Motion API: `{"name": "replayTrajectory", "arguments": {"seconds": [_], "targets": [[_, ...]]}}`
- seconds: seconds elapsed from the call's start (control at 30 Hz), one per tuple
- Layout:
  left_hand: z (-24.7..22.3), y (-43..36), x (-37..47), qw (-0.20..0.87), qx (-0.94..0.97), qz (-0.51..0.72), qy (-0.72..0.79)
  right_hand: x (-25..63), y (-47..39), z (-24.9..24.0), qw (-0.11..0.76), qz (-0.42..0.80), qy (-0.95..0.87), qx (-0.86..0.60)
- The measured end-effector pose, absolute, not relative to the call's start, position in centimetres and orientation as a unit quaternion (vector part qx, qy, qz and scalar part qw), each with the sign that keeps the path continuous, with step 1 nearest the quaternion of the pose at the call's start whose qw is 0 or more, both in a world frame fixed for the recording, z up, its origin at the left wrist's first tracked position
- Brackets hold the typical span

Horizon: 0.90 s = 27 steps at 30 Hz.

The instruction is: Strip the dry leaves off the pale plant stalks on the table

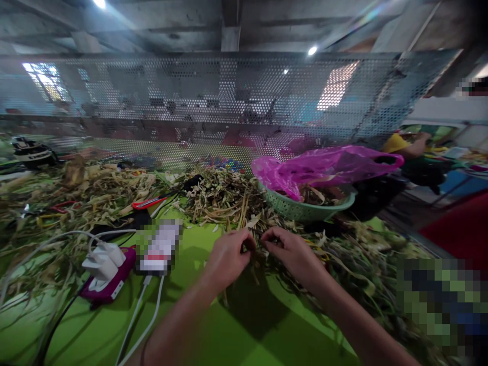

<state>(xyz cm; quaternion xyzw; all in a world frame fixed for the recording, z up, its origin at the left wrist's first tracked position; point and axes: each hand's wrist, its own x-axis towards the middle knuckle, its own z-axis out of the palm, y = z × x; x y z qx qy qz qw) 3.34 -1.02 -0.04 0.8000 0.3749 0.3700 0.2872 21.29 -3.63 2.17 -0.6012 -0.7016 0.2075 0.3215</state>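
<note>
Over the green tabletop point(198, 300), my left hand point(231, 256) is closed in a pinch, thumb against curled fingers. Close beside it, my right hand point(287, 251) is also pinched, its fingertips a small gap from the left ones. What either hand holds is too small and dim to make out. Thin dried stalks point(243, 212) rise just behind my left fingers, and dried plant bits hang in the shadow between the hands. Beyond them lies a heap of dried stems and leaves point(217, 195). More tangled greenish stems point(354, 259) lie to the right of my right hand.
A green plastic basket point(305, 209) with a pink plastic bag point(328, 168) stands behind my right hand. Left are a phone point(160, 249) on a cable, a purple power strip point(109, 284) with white plugs, and a red cutter knife point(148, 203). A perforated metal screen point(190, 96) stands behind.
</note>
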Motion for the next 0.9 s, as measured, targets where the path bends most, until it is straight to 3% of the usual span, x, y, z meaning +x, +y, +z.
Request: {"name": "replayTrajectory", "arguments": {"seconds": [0.2,0.57,0.9], "targets": [[-0.2,-1.0,3.8,0.297,0.788,0.359,0.402,20.3,-4.4,2.8,0.301,0.173,-0.715,-0.607],[-0.8,-0.1,3.9,0.553,0.585,0.437,0.401,19.3,-4.8,1.6,0.353,0.111,-0.749,-0.549],[-0.5,-0.3,4.0,0.66,0.473,0.444,0.379,19.2,-5.1,1.6,0.345,0.073,-0.755,-0.553]]}}
